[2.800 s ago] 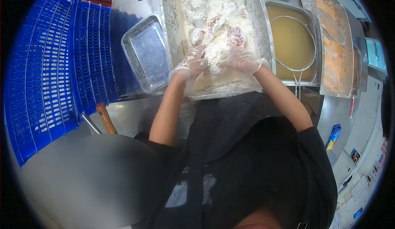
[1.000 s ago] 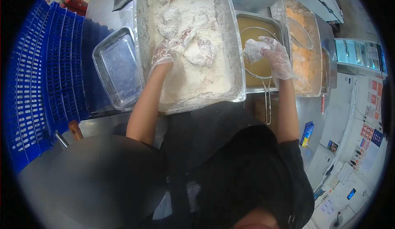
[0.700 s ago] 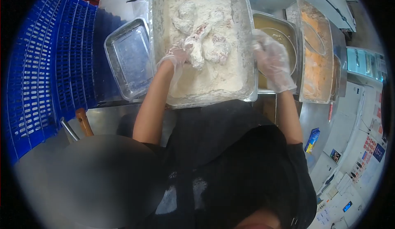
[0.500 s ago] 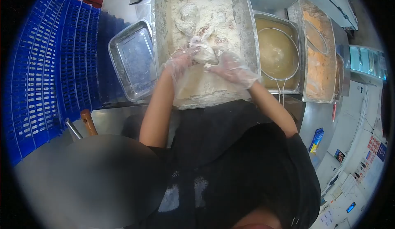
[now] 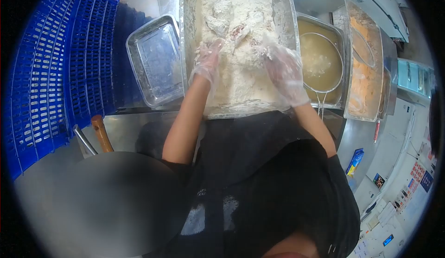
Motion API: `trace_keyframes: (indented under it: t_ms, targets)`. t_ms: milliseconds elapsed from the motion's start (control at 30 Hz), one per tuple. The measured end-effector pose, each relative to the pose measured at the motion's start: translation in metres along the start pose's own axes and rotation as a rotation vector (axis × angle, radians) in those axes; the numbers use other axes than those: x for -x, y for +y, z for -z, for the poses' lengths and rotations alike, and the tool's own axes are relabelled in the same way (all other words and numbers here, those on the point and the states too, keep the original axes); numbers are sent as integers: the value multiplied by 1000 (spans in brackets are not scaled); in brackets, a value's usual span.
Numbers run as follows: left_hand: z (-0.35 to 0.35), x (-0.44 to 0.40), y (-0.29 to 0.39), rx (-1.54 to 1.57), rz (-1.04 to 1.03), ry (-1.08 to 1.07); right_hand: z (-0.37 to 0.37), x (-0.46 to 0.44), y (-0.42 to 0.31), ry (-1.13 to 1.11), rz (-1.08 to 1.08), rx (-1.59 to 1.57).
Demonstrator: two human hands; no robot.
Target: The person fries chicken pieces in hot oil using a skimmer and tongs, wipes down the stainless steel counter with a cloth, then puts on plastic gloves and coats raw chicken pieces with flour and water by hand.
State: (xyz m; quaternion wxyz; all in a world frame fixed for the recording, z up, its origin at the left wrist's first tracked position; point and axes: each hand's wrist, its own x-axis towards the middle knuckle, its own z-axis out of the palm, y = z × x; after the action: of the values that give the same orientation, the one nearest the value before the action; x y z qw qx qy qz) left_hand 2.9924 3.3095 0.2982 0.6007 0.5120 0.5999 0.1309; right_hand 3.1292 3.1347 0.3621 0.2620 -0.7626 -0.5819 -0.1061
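— How do our fingers stand?
— On our left hand (image 5: 207, 61) they look loosely parted, pointing toward 12 o'clock over the flour (image 5: 243, 84). On our right hand (image 5: 281, 70) they reach toward 11 and carry white clumps (motion blurs them, so we cannot tell how wide they are or whether they grip anything).
— And our wrists and arms?
— Our left forearm (image 5: 185, 123) comes in from 7 o'clock, our right forearm (image 5: 317, 128) from 5. Both our hands wear clear gloves (loose and wrinkled at the cuffs), and they stay apart from each other.
— Where is the coated meat?
— A red-marked piece (image 5: 238, 31) lies in the flour at 12 o'clock from the space between our hands. Another floured piece (image 5: 221, 10) lies beyond it, toward 11, all inside the flour tray (image 5: 293, 21).
— What surrounds us?
— At 3 o'clock we have the liquid tray (image 5: 344, 49) with a round strainer (image 5: 342, 68) in it, then the orange-coating tray (image 5: 364, 86). At 9 we have a shallow metal pan (image 5: 157, 56), then the blue baskets (image 5: 69, 68).
— Farther out?
— A wooden handle (image 5: 102, 134) at 8 (a metal rod (image 5: 85, 140) beside it), and a blue-and-yellow packet (image 5: 355, 161) at 4.
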Motion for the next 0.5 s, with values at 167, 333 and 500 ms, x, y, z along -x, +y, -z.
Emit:
trace_keyframes:
  t_ms: [167, 333, 500]
  targets:
    - [-18, 22, 35, -704, -569, -137, 30, -7, 13, -34, 36, 68]
    - [-62, 19, 21, -1318, -1079, -362, 32, 9, 28, -196, -165, 154]
    - [-97, 12, -25, -1132, -1415, 3, 84, 2, 40, 102, -678, -641]
